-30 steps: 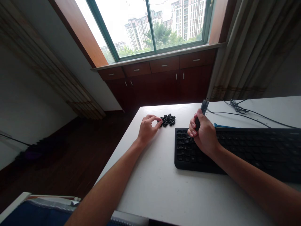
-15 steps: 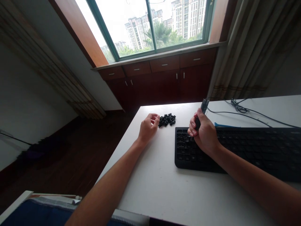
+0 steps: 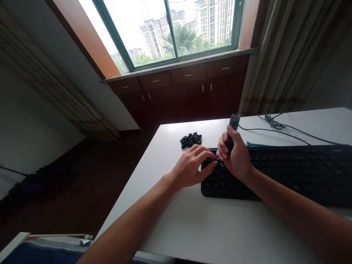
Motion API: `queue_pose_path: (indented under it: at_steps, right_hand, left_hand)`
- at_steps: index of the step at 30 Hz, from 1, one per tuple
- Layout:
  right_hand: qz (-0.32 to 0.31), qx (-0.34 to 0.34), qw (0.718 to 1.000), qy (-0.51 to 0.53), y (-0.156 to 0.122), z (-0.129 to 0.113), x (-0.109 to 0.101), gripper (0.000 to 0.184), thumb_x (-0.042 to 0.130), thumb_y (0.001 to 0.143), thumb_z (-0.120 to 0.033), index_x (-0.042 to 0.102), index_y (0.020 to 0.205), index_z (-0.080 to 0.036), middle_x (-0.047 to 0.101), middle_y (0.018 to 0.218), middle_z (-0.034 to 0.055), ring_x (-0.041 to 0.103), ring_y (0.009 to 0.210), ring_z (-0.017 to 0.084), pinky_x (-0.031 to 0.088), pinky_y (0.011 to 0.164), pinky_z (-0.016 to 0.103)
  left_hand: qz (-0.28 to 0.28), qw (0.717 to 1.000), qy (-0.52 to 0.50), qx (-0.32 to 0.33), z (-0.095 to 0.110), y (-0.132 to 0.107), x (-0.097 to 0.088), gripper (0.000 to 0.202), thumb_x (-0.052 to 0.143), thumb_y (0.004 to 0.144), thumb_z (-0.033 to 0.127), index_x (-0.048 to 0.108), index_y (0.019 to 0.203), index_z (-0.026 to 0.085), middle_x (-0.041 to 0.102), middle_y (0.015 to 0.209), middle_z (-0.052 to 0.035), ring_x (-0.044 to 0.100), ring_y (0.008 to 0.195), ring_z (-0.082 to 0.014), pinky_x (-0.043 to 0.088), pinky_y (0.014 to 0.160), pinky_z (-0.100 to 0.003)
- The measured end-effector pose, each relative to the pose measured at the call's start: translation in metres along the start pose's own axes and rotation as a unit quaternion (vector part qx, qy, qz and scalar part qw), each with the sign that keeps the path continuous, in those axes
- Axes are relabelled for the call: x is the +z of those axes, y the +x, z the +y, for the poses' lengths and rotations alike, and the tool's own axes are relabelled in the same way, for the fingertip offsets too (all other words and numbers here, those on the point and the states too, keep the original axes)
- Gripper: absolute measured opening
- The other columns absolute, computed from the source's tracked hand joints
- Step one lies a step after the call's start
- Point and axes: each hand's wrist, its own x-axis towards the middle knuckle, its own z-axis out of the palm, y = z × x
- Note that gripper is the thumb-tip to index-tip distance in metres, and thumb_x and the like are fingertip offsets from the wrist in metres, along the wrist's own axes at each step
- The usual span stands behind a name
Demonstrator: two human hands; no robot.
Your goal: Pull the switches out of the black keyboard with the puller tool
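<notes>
My right hand is wrapped round a dark-handled keycap puller, held upright over the left end of a black keyboard. A thin wire loop of the puller shows below the fist. My left hand reaches over the keyboard's left edge, its thumb and forefinger tips nearly meeting beside the wire. What lies between those fingertips, if anything, is too small and dark to make out. Behind the left hand, a pile of black keycaps lies on the white table.
A blue tool lies along the keyboard's back edge. Black cables run across the far right of the white table. A chair with dark blue cloth is at the lower left. Cabinets stand beneath the window.
My left hand has moved right, from beside the keycap pile to the keyboard's left end near the puller's wire. My right hand still grips the puller. The view has shifted slightly.
</notes>
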Motion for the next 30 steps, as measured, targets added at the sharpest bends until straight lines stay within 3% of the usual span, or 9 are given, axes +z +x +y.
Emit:
queue_pose_path:
  at_steps: [5,11,21,26,30]
  right_hand:
    - [0.012,-0.007,0.999,-0.034,0.000,0.002,0.004,0.051,0.071,0.084,-0.055,0.042,0.059,-0.022,0.037,0.045,-0.0080,0.032,0.038,0.007,0.036,0.039,0.021]
    - [0.031,-0.024,0.998,-0.047,0.003,0.007,0.002,0.058,0.068,0.082,-0.066,0.039,0.058,-0.022,0.035,0.048,-0.0080,0.033,0.041,0.007,0.037,0.041,0.022]
    - [-0.001,-0.066,0.986,-0.153,-0.005,0.014,0.000,0.054,0.064,0.085,-0.065,0.046,0.059,-0.021,0.044,0.052,-0.0052,0.044,0.048,0.009,0.041,0.048,0.023]
    - [-0.014,-0.048,0.985,-0.167,-0.002,0.015,-0.001,0.051,0.063,0.087,-0.063,0.046,0.063,-0.022,0.045,0.054,-0.0053,0.044,0.050,0.009,0.042,0.050,0.022]
    - [-0.021,-0.049,0.985,-0.162,-0.002,0.014,-0.002,0.050,0.061,0.088,-0.063,0.047,0.065,-0.022,0.046,0.056,-0.0053,0.045,0.051,0.010,0.044,0.051,0.021]
  left_hand:
    - [-0.002,1.000,-0.028,0.008,-0.004,0.000,0.000,0.017,0.061,0.095,0.028,0.065,0.110,0.023,0.074,0.105,-0.0053,0.065,0.099,-0.0225,0.053,0.091,-0.039]
    - [0.013,0.999,-0.038,-0.012,-0.003,-0.001,0.001,0.014,0.062,0.093,0.026,0.066,0.105,0.022,0.075,0.102,-0.0058,0.067,0.093,-0.0213,0.054,0.086,-0.038]
    - [0.023,0.998,-0.052,-0.016,-0.003,-0.001,0.002,0.013,0.061,0.091,0.020,0.065,0.103,0.022,0.074,0.100,-0.0044,0.067,0.091,-0.0197,0.054,0.085,-0.036]
    - [0.023,0.998,-0.061,-0.024,-0.003,-0.002,0.002,0.012,0.062,0.090,0.019,0.065,0.101,0.021,0.073,0.097,-0.0040,0.066,0.090,-0.0188,0.053,0.085,-0.035]
    - [0.023,0.997,-0.057,-0.041,0.000,-0.002,0.003,0.010,0.066,0.090,0.027,0.065,0.099,0.022,0.073,0.097,-0.0035,0.066,0.091,-0.0197,0.053,0.086,-0.036]
